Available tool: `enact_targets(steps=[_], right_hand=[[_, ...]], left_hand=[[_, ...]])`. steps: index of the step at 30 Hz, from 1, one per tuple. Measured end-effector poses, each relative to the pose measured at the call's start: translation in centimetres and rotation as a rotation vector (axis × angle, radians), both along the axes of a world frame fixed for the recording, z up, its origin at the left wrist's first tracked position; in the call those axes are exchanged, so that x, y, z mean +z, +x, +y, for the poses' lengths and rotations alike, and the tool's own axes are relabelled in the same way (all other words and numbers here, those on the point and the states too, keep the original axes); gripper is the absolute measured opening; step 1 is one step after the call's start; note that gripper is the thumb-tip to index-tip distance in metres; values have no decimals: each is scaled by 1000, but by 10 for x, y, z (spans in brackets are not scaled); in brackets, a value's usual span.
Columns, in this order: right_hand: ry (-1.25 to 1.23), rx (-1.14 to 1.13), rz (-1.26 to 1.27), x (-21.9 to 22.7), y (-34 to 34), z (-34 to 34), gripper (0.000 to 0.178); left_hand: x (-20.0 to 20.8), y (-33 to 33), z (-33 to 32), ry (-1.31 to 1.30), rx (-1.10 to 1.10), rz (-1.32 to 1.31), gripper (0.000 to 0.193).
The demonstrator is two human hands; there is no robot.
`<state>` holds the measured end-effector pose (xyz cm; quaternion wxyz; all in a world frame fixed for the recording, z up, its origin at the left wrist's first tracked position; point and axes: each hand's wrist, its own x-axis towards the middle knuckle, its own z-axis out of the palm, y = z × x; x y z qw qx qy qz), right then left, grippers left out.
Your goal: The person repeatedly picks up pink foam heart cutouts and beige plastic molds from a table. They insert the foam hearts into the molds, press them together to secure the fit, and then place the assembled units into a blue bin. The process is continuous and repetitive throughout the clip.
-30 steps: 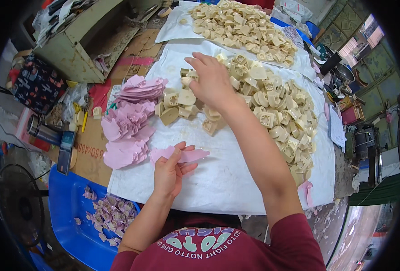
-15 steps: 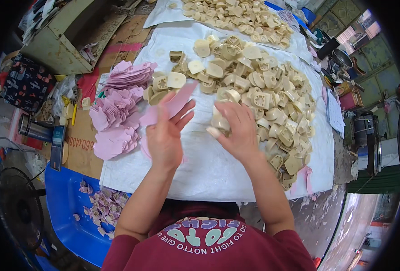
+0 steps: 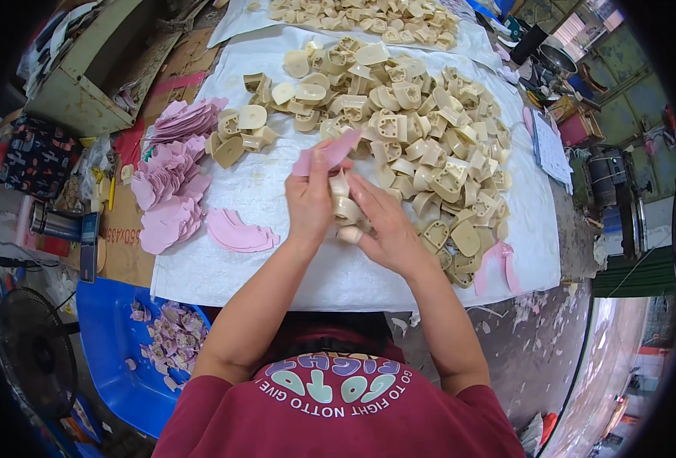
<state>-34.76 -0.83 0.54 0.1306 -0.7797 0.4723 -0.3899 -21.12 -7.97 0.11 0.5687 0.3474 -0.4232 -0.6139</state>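
My left hand [image 3: 309,204] pinches a thin, curved pink cover piece [image 3: 341,150] between thumb and fingers, its free end pointing away to the right. Close beside it, my right hand [image 3: 390,223] is wrapped round a glossy beige block that looks like a shoe heel [image 3: 344,208]; a pale cap covers its thumb. The two hands nearly meet over the white cloth [image 3: 277,278], and fingers hide part of the heel. Beyond and to the right spreads a heap of similar beige heels [image 3: 429,141]. Fanned pink pieces [image 3: 240,231] lie left of my left hand.
Stacked pink pieces [image 3: 166,179] line the left side on cardboard. A blue tub [image 3: 113,374] with scraps sits below the table's left edge, near a black fan [image 3: 34,355]. More heels [image 3: 368,19] lie at the far end. Pink strips [image 3: 495,267] rest at the right front.
My left hand has carried the pink piece rightward, up against the heel in my right hand. The right hand has come slightly left. The whole view has shifted a little.
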Motion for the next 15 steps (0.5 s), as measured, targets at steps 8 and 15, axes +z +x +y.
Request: enact_targets(steps=[8,15], right_hand=[[80,142,158,25,-2,-21,59],[-10,6,40,0,34,-21,49]], left_hand=[[3,20,-29,223,10,43,30],[-25,24,-41,373,206,278,46]])
